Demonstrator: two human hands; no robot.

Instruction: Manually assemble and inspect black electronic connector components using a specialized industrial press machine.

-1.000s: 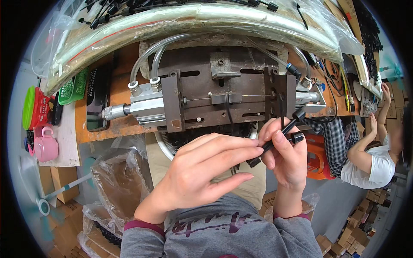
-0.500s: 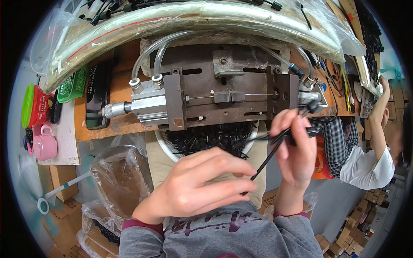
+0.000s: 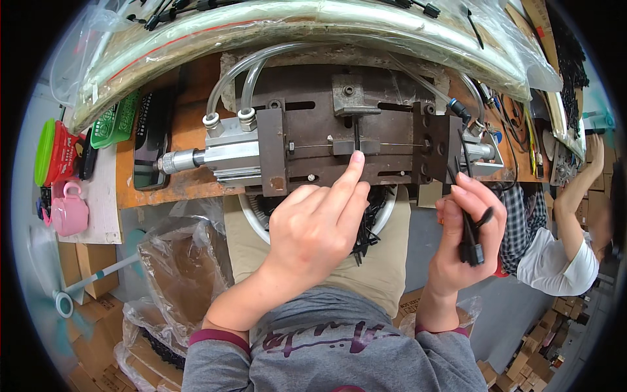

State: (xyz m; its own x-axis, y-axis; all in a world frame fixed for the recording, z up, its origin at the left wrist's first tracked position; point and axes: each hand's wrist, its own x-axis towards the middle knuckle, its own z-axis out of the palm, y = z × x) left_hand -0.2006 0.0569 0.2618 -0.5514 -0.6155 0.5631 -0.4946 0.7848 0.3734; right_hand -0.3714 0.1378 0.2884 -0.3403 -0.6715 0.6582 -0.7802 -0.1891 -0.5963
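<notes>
My left hand (image 3: 313, 225) reaches to a brown metal fixture (image 3: 313, 176) on the bench. Its index finger is stretched out, the tip at the lower end of a thin black rod (image 3: 357, 130), which stands across the small grey block (image 3: 371, 146) at the fixture's middle. The other fingers are bent and the thumb is hidden. To the right, my right hand (image 3: 467, 238) is closed around several black plastic rods (image 3: 471, 243) with thicker block-like ends. Under the fixture, a white basin (image 3: 253, 219) on my lap holds many more black pieces.
Air cylinders (image 3: 228, 157) with clear hoses (image 3: 225, 78) flank the fixture. A plastic-covered shelf edge (image 3: 313, 29) runs behind it. At left are a black tray (image 3: 151, 140), a green basket (image 3: 114, 124) and a pink cup (image 3: 69, 212). Another person (image 3: 558, 245) sits at far right.
My left hand has moved up and forward from the rods near my right hand to the fixture, where a black rod now stands. My right hand has lowered and moved right, keeping its rods.
</notes>
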